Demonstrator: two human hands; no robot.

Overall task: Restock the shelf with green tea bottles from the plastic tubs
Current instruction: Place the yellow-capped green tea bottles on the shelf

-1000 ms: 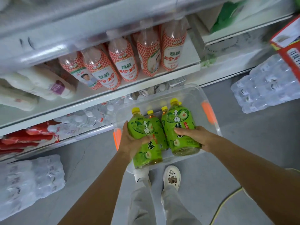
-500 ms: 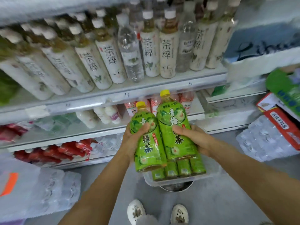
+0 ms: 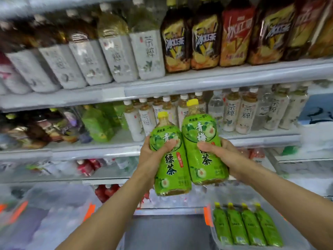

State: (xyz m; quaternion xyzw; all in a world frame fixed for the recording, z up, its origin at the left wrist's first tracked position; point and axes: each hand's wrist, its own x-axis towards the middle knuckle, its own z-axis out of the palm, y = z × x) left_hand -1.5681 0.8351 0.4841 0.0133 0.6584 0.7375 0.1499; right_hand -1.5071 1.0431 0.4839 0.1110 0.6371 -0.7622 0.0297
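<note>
Fingers of left hand [image 3: 153, 157] curl round left bottle [image 3: 171, 170] at mid-label: thumb lies across the front and the other fingers wrap behind, out of sight. Right hand [image 3: 220, 155] grips right bottle [image 3: 204, 159] the same way, thumb across the front label and fingers curled round the far side. Both bottles are near upright with yellow caps up and their bodies touching side by side; right bottle sits slightly higher. The pair is held in the air in front of the shelf [image 3: 90, 150], level with its middle tier.

On that tier, green stock [image 3: 97, 123] stands to the left of the held pair. White-label bottles [image 3: 241, 114] fill the row behind the pair and to the right. Bare board shows between the green stock and the nearest white-label bottle, just left of left hand. The tier above is packed along its front edge.

Tub [image 3: 215, 239] at lower right holds four green bottles [image 3: 246, 226] in one row, caps toward the shelf. Second tub [image 3: 45, 213] at lower left is blurred and its contents cannot be told. Grey floor [image 3: 167, 231] lies between the two tubs, below the forearms
</note>
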